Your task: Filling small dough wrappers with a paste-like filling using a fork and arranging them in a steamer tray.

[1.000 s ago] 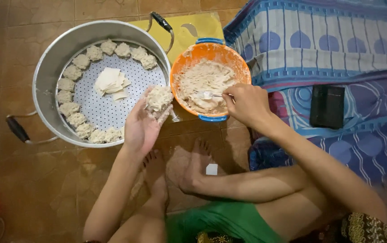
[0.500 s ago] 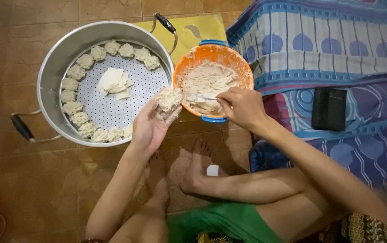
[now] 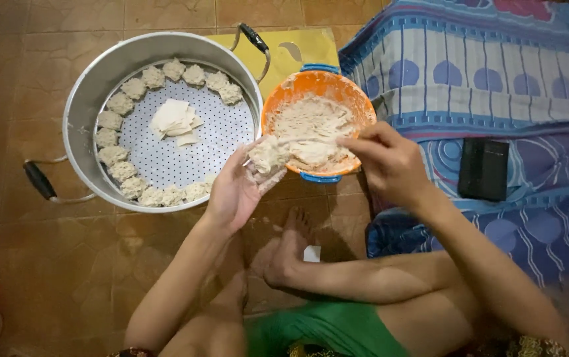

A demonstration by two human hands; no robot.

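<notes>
Brown floor tiles (image 3: 46, 264) are being used as the work surface, with a patterned blue cloth (image 3: 496, 73) lying along the right side. A wrapper heaped with pale filling, the dumpling (image 3: 268, 155), is being cradled in the cupped left hand (image 3: 235, 192), just beside the rim of the orange bowl (image 3: 284, 96) and between that bowl and the metal steamer pot (image 3: 99, 73). The right hand (image 3: 390, 162) is being held over the bowl's near edge, its fingers pinched on what seems to be a thin spoon reaching toward the dumpling; the spoon itself is too blurred to be made out. Finished dumplings (image 3: 122, 172) are being kept in a ring on the perforated tray, around a stack of wrappers (image 3: 173, 120). A dark flat object (image 3: 483, 168) is lying on the cloth.
</notes>
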